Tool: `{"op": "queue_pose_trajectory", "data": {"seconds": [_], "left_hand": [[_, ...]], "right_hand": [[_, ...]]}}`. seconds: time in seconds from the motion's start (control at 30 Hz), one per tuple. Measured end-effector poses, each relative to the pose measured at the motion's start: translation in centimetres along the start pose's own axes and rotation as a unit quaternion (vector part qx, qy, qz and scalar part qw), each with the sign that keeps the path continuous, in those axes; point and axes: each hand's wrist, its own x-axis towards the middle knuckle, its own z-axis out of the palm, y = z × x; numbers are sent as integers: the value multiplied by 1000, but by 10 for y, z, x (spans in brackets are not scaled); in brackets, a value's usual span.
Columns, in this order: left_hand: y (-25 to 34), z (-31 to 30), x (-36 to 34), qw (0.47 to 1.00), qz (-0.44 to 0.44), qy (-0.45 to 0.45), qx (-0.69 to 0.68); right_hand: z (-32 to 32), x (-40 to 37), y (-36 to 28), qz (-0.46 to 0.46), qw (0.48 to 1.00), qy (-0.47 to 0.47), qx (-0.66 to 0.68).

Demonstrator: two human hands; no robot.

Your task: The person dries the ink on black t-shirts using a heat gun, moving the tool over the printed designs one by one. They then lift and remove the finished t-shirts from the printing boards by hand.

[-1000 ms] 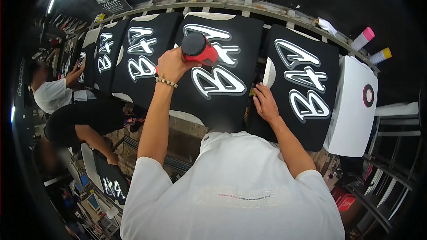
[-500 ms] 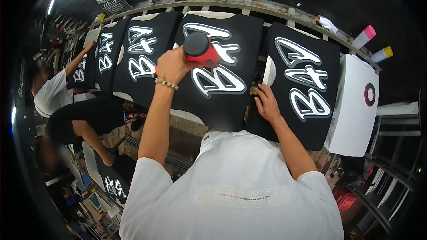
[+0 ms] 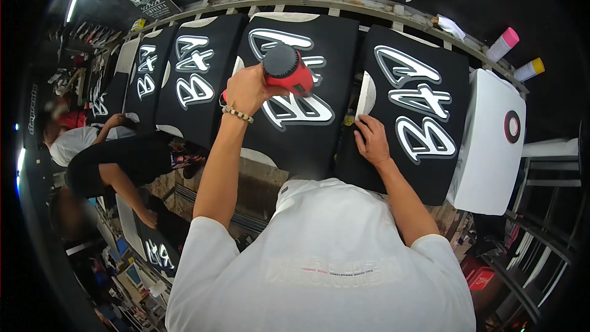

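My left hand [image 3: 247, 89] is wrapped round a red heat gun [image 3: 295, 75] with a black ribbed rear cap. The gun is above a black shirt [image 3: 298, 150] that has white "BAY" lettering with a grey outline, and it hides part of the print. Its nozzle is not visible. My right hand [image 3: 373, 139] rests on the left edge of the neighbouring black shirt [image 3: 452, 64], fingers slightly apart, below a pale exposed patch [image 3: 367, 93] of the board. That shirt bears the same lettering.
More printed black shirts [image 3: 195, 74] line the bench leftward. A white board [image 3: 491, 147] with a dark ring stands at right, near a pink-capped can [image 3: 503, 44] and a yellow-capped can [image 3: 529, 70]. Two people, one in a white sleeve [image 3: 74, 146], are at left.
The heat gun in my left hand has shifted slightly right over the print. My right hand stays at the shirt edge. At far left, a person's outstretched arm has drawn back from the boards.
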Motion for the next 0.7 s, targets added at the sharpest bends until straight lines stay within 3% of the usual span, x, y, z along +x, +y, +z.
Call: {"op": "queue_pose_trajectory", "data": {"seconds": [0.37, 0.4, 0.63, 0.7], "left_hand": [[43, 18, -20, 999, 32, 0, -2], [44, 25, -21, 999, 33, 36, -16], [43, 14, -28, 1000, 17, 4, 26], [41, 14, -31, 998, -10, 60, 31]], "right_hand": [[0, 0, 0, 0, 1000, 25, 16], [-1, 0, 0, 3, 999, 27, 16], [-2, 0, 0, 15, 999, 20, 26], [-1, -2, 2, 21, 999, 24, 30]]}}
